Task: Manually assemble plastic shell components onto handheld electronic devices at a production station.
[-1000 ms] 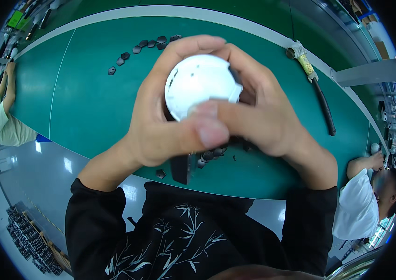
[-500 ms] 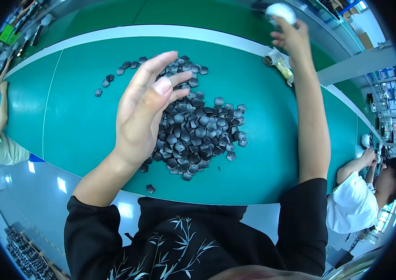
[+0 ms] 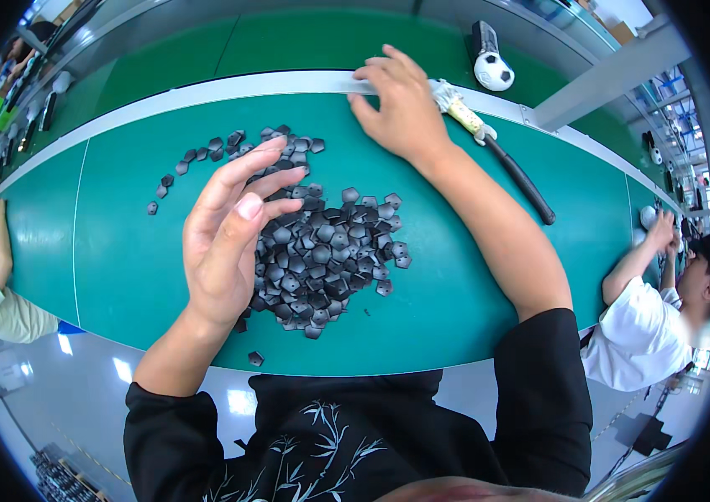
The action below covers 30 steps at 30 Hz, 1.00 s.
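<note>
left hand (image 3: 229, 238) grip wide, empty above dark pieces (image 3: 321, 251); right hand (image 3: 401, 109) grip loose, empty.

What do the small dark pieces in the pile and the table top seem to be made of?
The pieces: probably leather-like or plastic sheet, dark grey, flat, pentagon-cut, with a faint sheen. The table top: a smooth green mat or belt, matte, with soft reflections; the exact material is unclear.
</note>
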Tool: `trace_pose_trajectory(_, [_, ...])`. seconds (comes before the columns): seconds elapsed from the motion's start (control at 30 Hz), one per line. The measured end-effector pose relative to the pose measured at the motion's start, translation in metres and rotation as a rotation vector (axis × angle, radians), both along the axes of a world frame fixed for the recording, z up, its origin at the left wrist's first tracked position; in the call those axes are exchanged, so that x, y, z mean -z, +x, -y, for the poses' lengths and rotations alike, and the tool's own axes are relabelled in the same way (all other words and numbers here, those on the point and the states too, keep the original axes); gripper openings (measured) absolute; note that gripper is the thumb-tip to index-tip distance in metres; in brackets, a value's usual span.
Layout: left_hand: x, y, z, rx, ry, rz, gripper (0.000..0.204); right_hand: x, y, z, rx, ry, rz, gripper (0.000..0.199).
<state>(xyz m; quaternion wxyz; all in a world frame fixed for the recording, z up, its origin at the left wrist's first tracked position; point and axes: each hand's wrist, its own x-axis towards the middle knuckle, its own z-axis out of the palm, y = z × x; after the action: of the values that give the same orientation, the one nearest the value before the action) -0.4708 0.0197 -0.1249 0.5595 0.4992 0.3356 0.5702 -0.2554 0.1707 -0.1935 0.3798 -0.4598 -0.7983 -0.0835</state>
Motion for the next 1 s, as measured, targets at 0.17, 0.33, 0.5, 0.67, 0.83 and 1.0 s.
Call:
trace_pose_trajectory(0.17, [0.000, -0.004, 0.000, 0.004, -0.023, 0.017, 0.046, 0.007, -0.002, 0.004, -0.029, -0.148, -0.006, 0.020])
trace_pose_trajectory(0.33, [0.000, -0.003, 0.001, 0.021, -0.033, 0.024, 0.045, 0.007, -0.002, 0.003, -0.053, -0.170, -0.014, 0.020])
trace_pose_trajectory(0.5, [0.001, -0.005, 0.002, 0.022, -0.037, -0.044, 0.049, 0.006, -0.008, 0.008, -0.200, -0.155, -0.081, 0.020])
trace_pose_trajectory(0.67, [0.001, -0.010, 0.003, 0.018, -0.025, -0.035, 0.049, -0.044, 0.036, -0.029, 0.222, 0.176, -0.008, 0.030])
trace_pose_trajectory(0.83, [0.001, -0.001, 0.000, 0.044, -0.006, 0.019, 0.045, -0.039, 0.183, -0.075, 0.836, -0.406, -0.077, 0.060])
trace_pose_trajectory(1.0, [0.006, -0.007, 0.000, 0.031, -0.025, 0.012, 0.045, -0.024, 0.163, -0.061, 0.643, -0.549, -0.290, 0.066])
